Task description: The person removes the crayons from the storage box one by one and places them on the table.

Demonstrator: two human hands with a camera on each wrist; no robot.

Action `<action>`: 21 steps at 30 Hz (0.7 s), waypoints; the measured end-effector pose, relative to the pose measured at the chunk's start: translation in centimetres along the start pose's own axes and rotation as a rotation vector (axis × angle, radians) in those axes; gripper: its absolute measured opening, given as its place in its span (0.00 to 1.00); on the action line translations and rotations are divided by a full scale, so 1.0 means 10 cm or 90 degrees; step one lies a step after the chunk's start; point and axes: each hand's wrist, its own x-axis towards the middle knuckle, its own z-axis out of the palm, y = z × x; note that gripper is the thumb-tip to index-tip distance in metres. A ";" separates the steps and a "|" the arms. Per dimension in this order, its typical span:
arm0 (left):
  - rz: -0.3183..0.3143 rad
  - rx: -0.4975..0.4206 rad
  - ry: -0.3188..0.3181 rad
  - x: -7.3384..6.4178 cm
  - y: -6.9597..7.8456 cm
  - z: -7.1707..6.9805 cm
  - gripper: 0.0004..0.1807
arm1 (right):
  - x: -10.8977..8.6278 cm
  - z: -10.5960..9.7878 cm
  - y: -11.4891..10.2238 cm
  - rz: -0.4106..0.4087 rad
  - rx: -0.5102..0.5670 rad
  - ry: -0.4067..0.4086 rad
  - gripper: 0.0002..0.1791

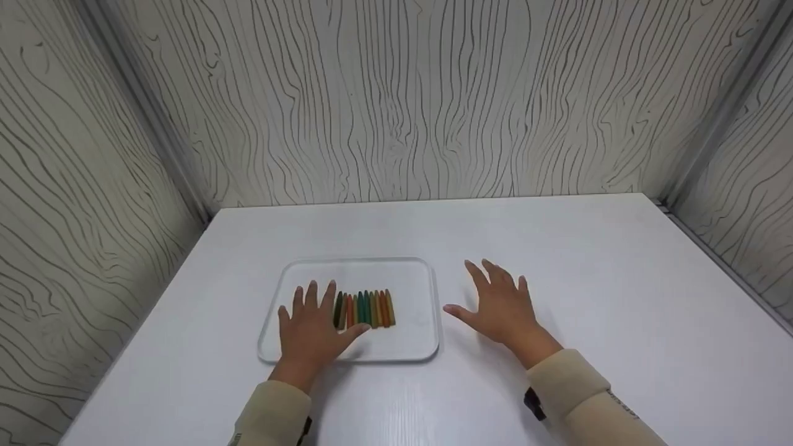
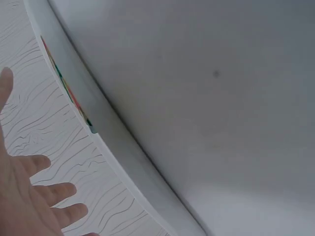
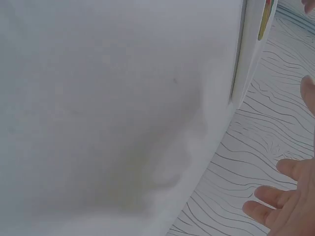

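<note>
Several crayons (image 1: pixel 365 308) in green, orange, brown and yellow lie side by side in a row on a white tray (image 1: pixel 409 344). Over the tray's left half, my left hand (image 1: pixel 310 328) is spread with its fingers apart, overlapping the left end of the row in the head view. In the left wrist view, that hand (image 2: pixel 29 196) shows splayed fingers with nothing in them, and the crayons (image 2: pixel 66 86) peek above the tray rim. To the right of the tray, my right hand (image 1: pixel 500 310) hovers over the table with fingers spread, holding nothing.
The white table (image 1: pixel 607 279) carries the tray left of its middle. A wood-grain patterned panel (image 1: pixel 396 99) stands along the back edge, with similar panels at the left and right sides. Beige sleeves (image 1: pixel 570 378) cover both forearms.
</note>
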 end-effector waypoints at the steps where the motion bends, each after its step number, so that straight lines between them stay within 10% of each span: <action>1: 0.001 0.000 -0.001 0.00 -0.01 0.00 0.52 | 0.01 0.01 -0.02 -0.003 -0.002 -0.001 0.51; 21: -0.012 0.041 -0.003 0.00 -0.19 0.00 0.49 | 0.15 0.22 -0.27 -0.023 -0.032 -0.045 0.48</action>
